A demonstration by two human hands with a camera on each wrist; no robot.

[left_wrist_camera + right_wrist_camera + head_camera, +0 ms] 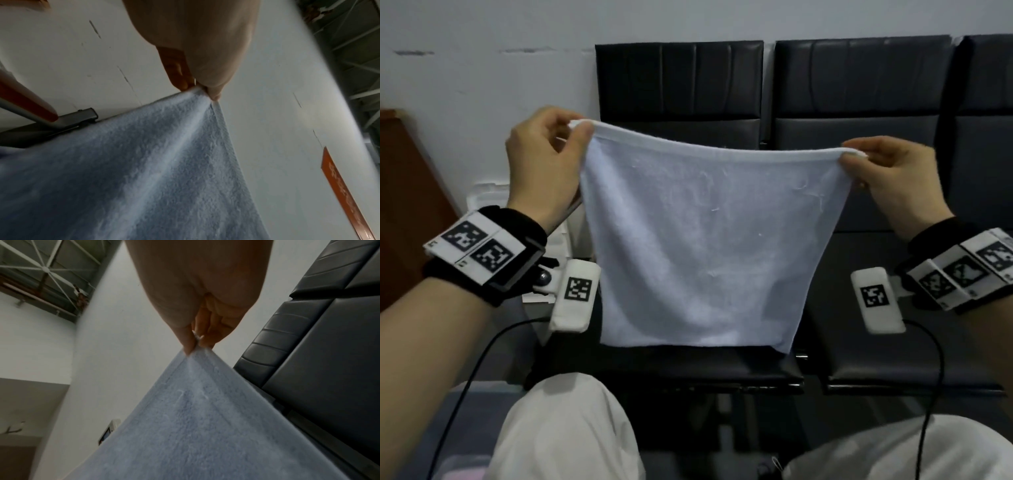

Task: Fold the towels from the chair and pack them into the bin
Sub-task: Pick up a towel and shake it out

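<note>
You've got the pale blue-white terry towel point(698, 240) up in the air, stretched flat between both hands in front of you. Your left hand point(544, 161) is pinching the top left corner between thumb and fingers, and your right hand point(887, 174) is doing the same on the top right corner. The wrist views back that up: on the left one the fingertips point(183, 82) and thumb close right on the hemmed corner of the towel point(144, 170), and on the right one the fingertips point(205, 339) clamp the corner of the towel point(205, 426) with the cloth fanning out below. So both hands are firmly gripping cloth, nothing loose.

The top edge sags a bit in the middle, and the towel hangs as a single open sheet, its bottom edge just above the seat of the black padded leather chair point(681, 78) straight ahead. Can't tell whether it's actually brushing the seat or not. A second black padded chair point(859, 78) sits right beside the first one, against the white wall point(482, 51).

Your knees in the white trousers point(565, 431) are at the bottom of the head view. Down in the lower left corner there's a translucent plastic bin point(458, 459) with something pinkish in it, but it's too blurry to say what.
</note>
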